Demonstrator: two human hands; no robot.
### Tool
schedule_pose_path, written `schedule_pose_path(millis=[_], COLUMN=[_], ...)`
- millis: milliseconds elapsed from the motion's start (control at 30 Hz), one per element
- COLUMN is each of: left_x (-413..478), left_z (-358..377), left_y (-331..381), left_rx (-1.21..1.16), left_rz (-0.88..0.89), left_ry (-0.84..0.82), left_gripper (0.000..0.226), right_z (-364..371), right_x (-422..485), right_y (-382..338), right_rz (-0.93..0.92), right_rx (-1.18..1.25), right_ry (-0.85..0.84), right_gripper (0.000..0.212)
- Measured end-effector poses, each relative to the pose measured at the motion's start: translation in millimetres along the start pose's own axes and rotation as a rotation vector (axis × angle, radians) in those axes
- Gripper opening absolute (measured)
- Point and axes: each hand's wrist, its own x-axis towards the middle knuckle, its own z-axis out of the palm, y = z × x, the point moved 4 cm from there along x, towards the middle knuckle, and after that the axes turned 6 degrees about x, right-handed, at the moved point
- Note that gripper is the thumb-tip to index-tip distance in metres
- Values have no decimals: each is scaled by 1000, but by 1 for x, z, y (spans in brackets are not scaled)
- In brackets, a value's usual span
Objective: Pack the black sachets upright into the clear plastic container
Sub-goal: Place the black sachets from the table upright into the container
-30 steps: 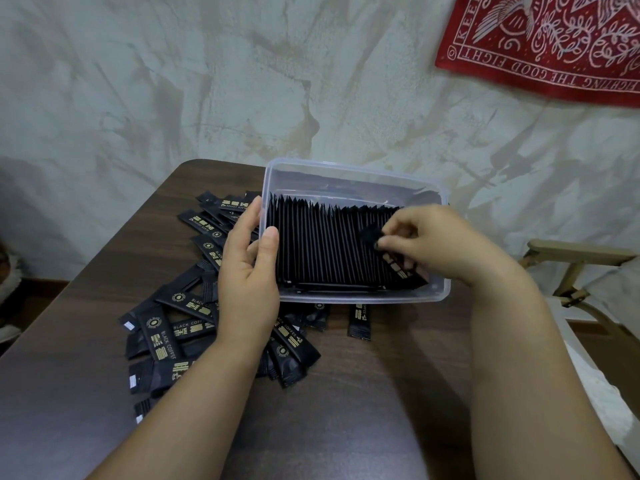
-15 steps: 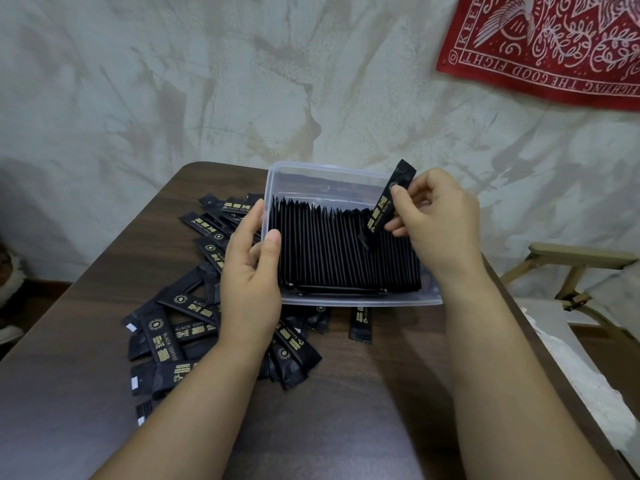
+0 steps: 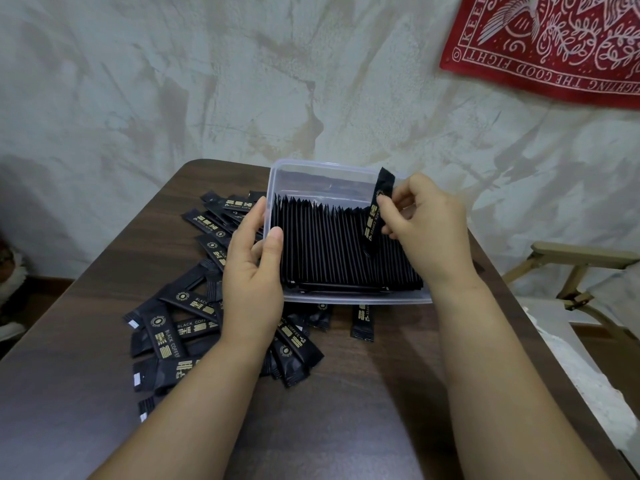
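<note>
Right now the right hand (image 3: 424,230) pinches one black sachet (image 3: 375,211) between thumb and fingertips, gripping it about mid-length. Its long axis runs nearly vertical, top end tilted slightly to the far right and poking above the rim, bottom end dipping among the row of packed sachets (image 3: 332,247) toward the right end. The left hand (image 3: 252,271) is wrapped on the left wall of the clear container (image 3: 332,168), thumb hooked over the rim inside, fingers outside, steadying it. The packed sachets stand on edge, side by side, filling the container from the left wall across to the right hand; the far strip of the container looks unfilled. So the held sachet sits directly over its slot, right hand nearest, and the likely move is straight down along its own axis, probably needing a gap wedged open in the tight row. The loose sachets (image 3: 180,327) lie flat on the brown table (image 3: 363,410), left of and near the container, closest to the left hand, a few partly under the near wall.
</note>
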Motion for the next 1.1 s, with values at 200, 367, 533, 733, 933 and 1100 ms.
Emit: schedule_pose_path(millis=[200,367,533,733,933,1100], left_x=[0,-1,-1,0,0,1], left_z=[0,0,0,-1,0,0], left_y=[1,2,2,0,0,-2], left_rx=[15,9,11,10,8,6], left_rz=[6,5,12,13,17,15], left_ry=[3,2,1,1,-2,-3], left_gripper=[36,35,35,35,36,35], right_z=[4,-5,-4,0,5,6], right_x=[-4,-3,-4,-5,-5,-2], right_y=[-5,-7,-9,-1,-2,0], right_rz=[-34,-47,-62,-45,-69,-5], right_rx=[-88,25,86,75,-18,-40], right_ry=[-16,135,194,165,107,-8], right_gripper=[15,18,19,18,18,13])
